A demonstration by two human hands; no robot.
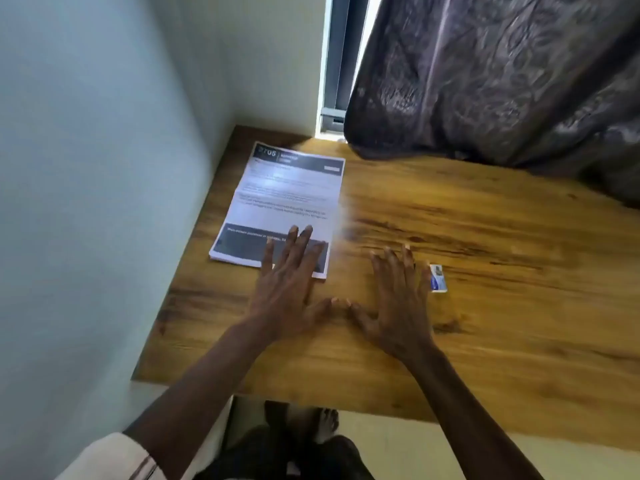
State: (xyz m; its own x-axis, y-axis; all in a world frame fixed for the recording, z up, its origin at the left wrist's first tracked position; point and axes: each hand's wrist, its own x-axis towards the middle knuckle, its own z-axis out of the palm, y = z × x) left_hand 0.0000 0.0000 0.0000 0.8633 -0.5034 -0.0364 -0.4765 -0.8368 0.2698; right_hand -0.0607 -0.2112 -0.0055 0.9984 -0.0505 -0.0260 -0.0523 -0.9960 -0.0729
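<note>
1. Here, the left hand [291,289] lies palm down with straight, spread fingers and grips nothing. Its fingertips rest on the near right corner of a stack of printed sheets [287,195].
2. The right hand [398,299] is likewise flat and relaxed, with its fingers fanned over bare wood and nothing held. Whether its palm touches the wood cannot be told. The two thumbs point toward each other, their tips close together.
3. The stack lies along the left edge of the tabletop [502,244], reaching back toward the far left corner. It has a dark band at its top and another at its bottom, and its print is too blurred to read.
4. A small white and blue card [438,278] lies flat on the wood just beside the right hand's little finger. The right hand is between it and the sheets.
5. A dark patterned curtain [502,74] hangs over the far right corner of the tabletop.
6. A window frame [337,64] stands at the far edge, and a pale wall [86,168] runs along the left edge.
7. A light sleeve [114,459] covers the upper left arm, and a bare foot [327,419] shows below the near edge.
</note>
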